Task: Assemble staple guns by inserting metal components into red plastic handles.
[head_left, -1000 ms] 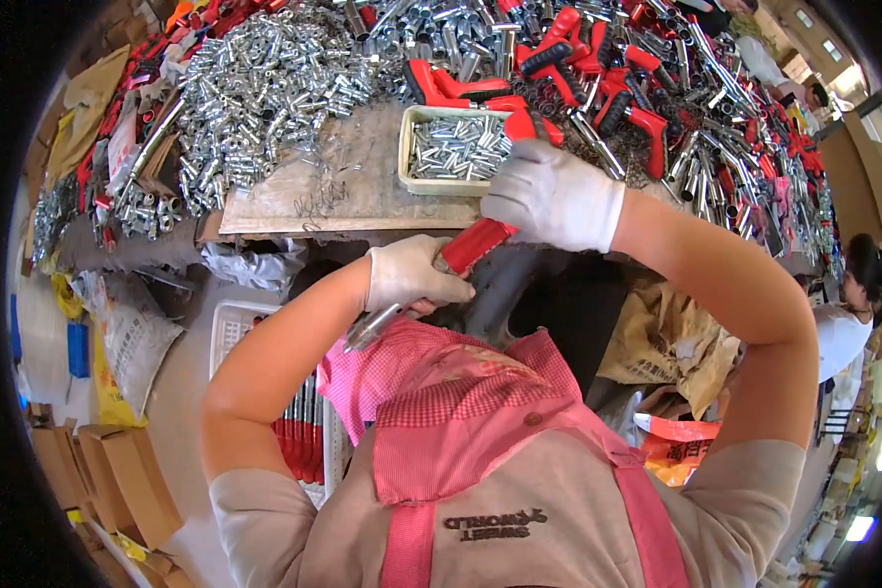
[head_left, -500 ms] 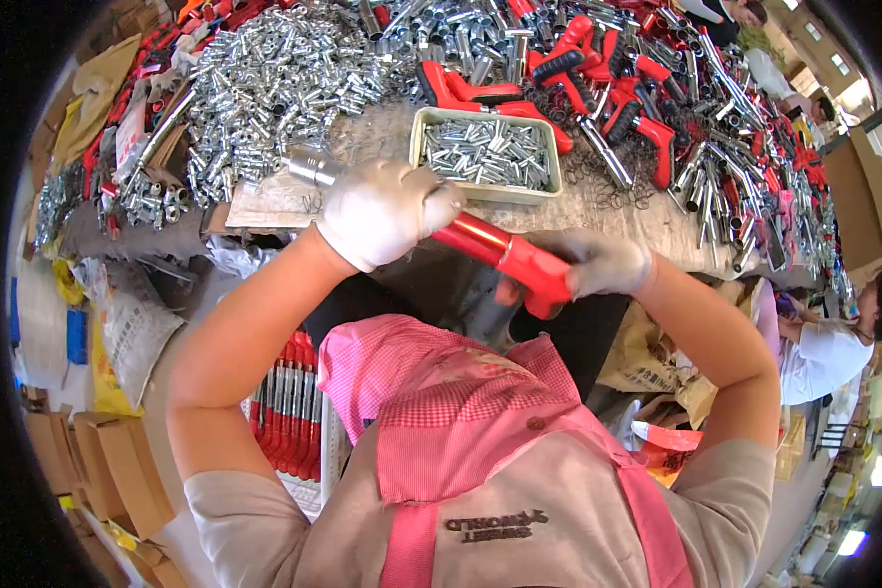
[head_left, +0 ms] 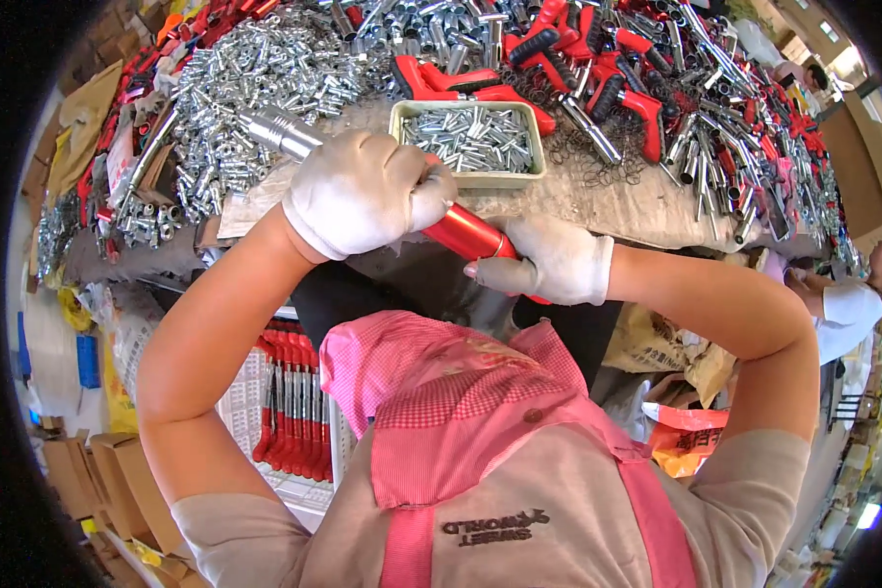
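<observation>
In both gloved hands I hold a red tubular tool aslant above the front edge of the workbench. My left hand [head_left: 367, 194] is closed around its upper part, and a silver metal end [head_left: 282, 132] sticks out beyond that hand toward the upper left. Between the hands shows the shiny red tube [head_left: 461, 231]. My right hand [head_left: 549, 260] grips the lower right end and hides most of it; a bit of red peeks out below the fingers. Just beyond the hands sits a cream tray [head_left: 475, 180] of small silver pins [head_left: 470, 137].
A heap of silver fittings [head_left: 255, 83] covers the bench's left side. Red pistol-shaped handles [head_left: 642, 122], thin wire springs [head_left: 598, 162] and metal tubes [head_left: 706, 186] lie right. Below left, a white crate [head_left: 339, 441] holds several red-handled tools [head_left: 294, 402]. Another person [head_left: 848, 314] is at far right.
My right hand has slid left along the tool and now wraps around it, covering the red handle end. The left hand has moved slightly left, and more of the silver end shows.
</observation>
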`<state>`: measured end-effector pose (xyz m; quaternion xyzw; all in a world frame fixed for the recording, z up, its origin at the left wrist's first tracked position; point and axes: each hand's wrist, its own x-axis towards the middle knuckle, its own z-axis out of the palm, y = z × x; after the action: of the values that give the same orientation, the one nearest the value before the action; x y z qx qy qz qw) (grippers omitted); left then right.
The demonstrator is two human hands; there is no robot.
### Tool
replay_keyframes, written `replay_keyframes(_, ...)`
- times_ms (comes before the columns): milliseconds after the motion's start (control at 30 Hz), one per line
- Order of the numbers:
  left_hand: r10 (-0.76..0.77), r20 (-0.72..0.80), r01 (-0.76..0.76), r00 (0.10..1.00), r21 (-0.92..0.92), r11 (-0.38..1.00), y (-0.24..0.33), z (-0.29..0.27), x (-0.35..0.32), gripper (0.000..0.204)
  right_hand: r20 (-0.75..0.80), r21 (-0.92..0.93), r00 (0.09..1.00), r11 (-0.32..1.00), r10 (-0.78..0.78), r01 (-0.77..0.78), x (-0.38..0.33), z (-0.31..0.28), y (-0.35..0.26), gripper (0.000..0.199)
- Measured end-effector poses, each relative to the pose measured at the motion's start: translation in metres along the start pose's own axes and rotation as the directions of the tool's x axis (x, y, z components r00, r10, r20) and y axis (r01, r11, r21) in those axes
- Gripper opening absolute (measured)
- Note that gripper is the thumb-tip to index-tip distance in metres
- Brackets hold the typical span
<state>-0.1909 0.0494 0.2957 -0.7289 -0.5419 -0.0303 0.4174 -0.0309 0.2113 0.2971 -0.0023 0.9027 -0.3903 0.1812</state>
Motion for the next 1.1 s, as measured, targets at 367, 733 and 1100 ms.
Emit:
replay_keyframes(367,-0.319,0.571,0.48,0.757,-0.154,0.864,0.026,0.01,0.001,0.019,-0.082,-0.582,0.996,0.809,0.046,-0.085,0.007,-0.012,0.007,0.049)
replay_keyframes(733,-0.782,0.56,0.33,-0.274,-0.709,-0.623,0.098,0.03,-0.082,0.019,-0.72,-0.353,0.513,0.883,-0.468,0.31,-0.018,-0.004,0.043,0.028)
replay_keyframes(1100,-0.621,0.738,0.662,-0.264,-0.329,-0.673,0.095,0.055,-0.123,0.029,-0.463,-0.038,0.848,0.961,-0.259,0.273,0.01,0.056,0.054,0.011)
